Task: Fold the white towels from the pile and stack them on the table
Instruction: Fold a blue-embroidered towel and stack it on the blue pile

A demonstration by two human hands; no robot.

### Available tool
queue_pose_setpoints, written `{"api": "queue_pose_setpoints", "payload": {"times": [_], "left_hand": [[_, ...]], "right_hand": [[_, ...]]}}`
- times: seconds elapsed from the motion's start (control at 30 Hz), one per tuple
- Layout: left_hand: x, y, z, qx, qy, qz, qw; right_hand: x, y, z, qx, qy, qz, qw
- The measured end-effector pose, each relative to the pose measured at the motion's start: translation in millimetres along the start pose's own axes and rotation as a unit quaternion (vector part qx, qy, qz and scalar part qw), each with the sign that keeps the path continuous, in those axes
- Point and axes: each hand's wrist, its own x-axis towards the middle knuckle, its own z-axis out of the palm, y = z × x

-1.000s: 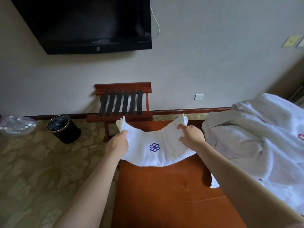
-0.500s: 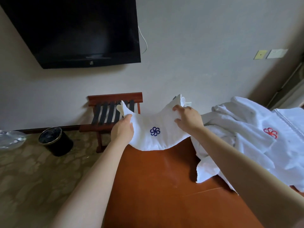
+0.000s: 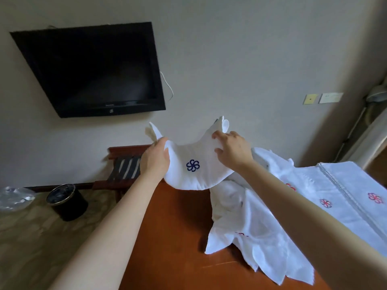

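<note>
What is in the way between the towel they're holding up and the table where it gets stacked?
Nothing visible. The left hand and right hand hold the small towel in the air, and the brown table beneath it shows bare wood. The pile of white towels covers only its right side.

Bare forearms, slender and smooth, lead to a bare left hand and a bare right hand.
</note>
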Motion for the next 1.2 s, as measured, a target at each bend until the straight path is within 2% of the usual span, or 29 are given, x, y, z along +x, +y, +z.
{"api": "queue_pose_setpoints", "payload": {"times": [0.17, 0.3, 0.5, 0.7, 0.87, 1.0, 1.2], "left_hand": [[15.4, 76.7, 13.7, -0.03, -0.002, 0.086, 0.996], [22.3, 145.4, 17.3, -0.07, 0.019, 0.117, 0.99], [3.0, 246.9, 41.7, -0.05, 0.026, 0.168, 0.984], [-15.8, 345.5, 80.1, -0.068, 0.03, 0.146, 0.987], [-17.5, 416.0, 114.4, -0.084, 0.026, 0.188, 0.978], [-19.7, 457.9, 163.9, -0.093, -0.012, 0.238, 0.967], [-48.8, 509.7, 227.6, -0.089, -0.085, 0.212, 0.969]], "right_hand": [[5.7, 53.5, -56.8, -0.028, 0.06, 0.033, 0.997], [1.7, 104.0, -103.2, -0.038, 0.094, 0.069, 0.992], [-12.9, 191.6, -160.0, -0.04, 0.135, 0.075, 0.987], [-36.0, 287.1, -202.1, -0.031, 0.145, 0.07, 0.986], [-52.6, 354.4, -222.3, -0.044, 0.133, 0.101, 0.985], [-77.6, 403.2, -222.3, -0.062, 0.138, 0.141, 0.978], [-117.3, 473.7, -226.9, -0.077, 0.079, 0.163, 0.981]]}}
